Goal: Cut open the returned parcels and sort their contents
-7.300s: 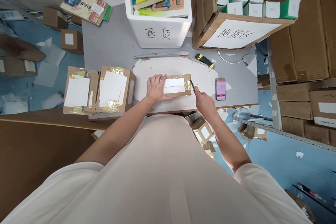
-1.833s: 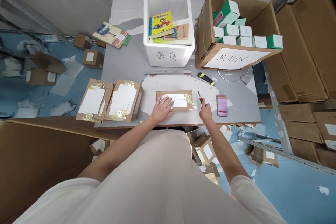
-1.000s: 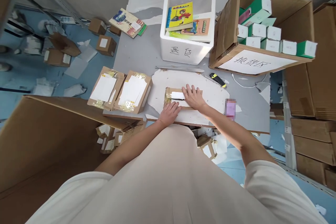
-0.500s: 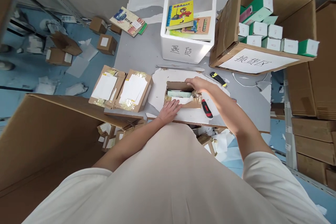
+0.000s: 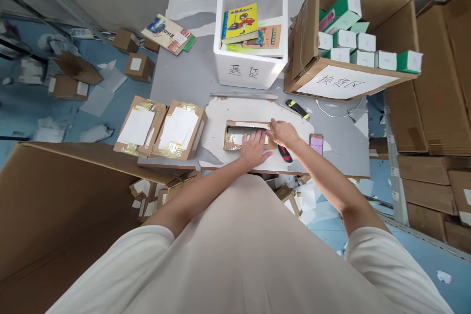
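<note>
On the white patch of the tabletop sits a small open cardboard box (image 5: 232, 143) with clear tape on its sides. A dark green item (image 5: 237, 130) shows inside, partly covered. My left hand (image 5: 253, 149) rests on the box's front side, fingers stretched over the opening. At the right end, my right hand (image 5: 282, 133) has its fingers closed on the cardboard edge; the fingertips are partly hidden. Just beside the box lies a red-and-black box cutter (image 5: 285, 154). Farther back lies a yellow-and-black box cutter (image 5: 297, 109).
Two taped parcels (image 5: 137, 125) stand at the left. Behind are a white foam bin (image 5: 253, 71) with books and a large carton (image 5: 300, 54) of green-and-white boxes. A phone (image 5: 316, 143) lies at the right, and books (image 5: 167, 33) at the back left.
My left hand has moved right along the box front. My right hand has gone from the back flap to the right end. The back flap now lies lower, and the phone shows.
</note>
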Action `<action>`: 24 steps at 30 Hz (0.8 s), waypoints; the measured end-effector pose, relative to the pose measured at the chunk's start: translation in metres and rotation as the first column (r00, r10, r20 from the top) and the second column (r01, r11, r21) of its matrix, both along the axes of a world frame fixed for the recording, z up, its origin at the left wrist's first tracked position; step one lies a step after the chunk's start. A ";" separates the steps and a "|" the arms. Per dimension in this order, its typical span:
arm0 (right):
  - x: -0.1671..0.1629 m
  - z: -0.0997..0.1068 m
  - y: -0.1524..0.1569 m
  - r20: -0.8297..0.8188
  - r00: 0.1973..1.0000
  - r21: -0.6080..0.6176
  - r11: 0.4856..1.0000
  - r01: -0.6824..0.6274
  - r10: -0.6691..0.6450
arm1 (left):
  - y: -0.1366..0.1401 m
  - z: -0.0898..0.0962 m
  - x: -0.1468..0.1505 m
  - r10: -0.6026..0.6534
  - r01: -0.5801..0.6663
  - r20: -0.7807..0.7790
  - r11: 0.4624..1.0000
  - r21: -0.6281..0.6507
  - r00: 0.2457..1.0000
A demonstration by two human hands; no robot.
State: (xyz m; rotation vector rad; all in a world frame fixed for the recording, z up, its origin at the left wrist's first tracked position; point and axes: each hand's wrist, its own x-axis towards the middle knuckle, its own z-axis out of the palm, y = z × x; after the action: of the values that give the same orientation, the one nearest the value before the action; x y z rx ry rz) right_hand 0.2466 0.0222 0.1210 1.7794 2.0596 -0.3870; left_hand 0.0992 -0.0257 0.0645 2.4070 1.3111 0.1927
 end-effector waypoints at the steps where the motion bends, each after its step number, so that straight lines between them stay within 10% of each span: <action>1: -0.001 -0.002 -0.005 0.011 1.000 -0.017 1.000 0.027 -0.026 | 0.001 -0.004 0.007 -0.028 0.028 0.015 1.000 -0.009 1.000; 12: 0.019 -0.001 0.032 -0.035 0.998 -0.137 0.989 -0.053 0.049 | 0.014 -0.040 0.006 -0.218 0.218 -0.037 0.976 -0.004 0.975; 20: 0.044 -0.027 0.055 -0.323 0.932 0.010 0.984 0.179 -0.166 | 0.007 -0.025 -0.009 -0.265 0.263 0.076 0.964 0.027 0.961; 24: 0.034 -0.044 0.036 -0.330 0.924 0.293 0.910 0.293 -0.191 | 0.013 -0.007 -0.026 -0.219 0.221 0.086 0.975 -0.007 0.972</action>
State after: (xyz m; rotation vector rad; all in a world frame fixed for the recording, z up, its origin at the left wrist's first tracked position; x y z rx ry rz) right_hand 0.2805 0.0577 0.0775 2.3250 2.2119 -0.4107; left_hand 0.0729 -0.0127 0.0574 2.4782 0.9957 0.2182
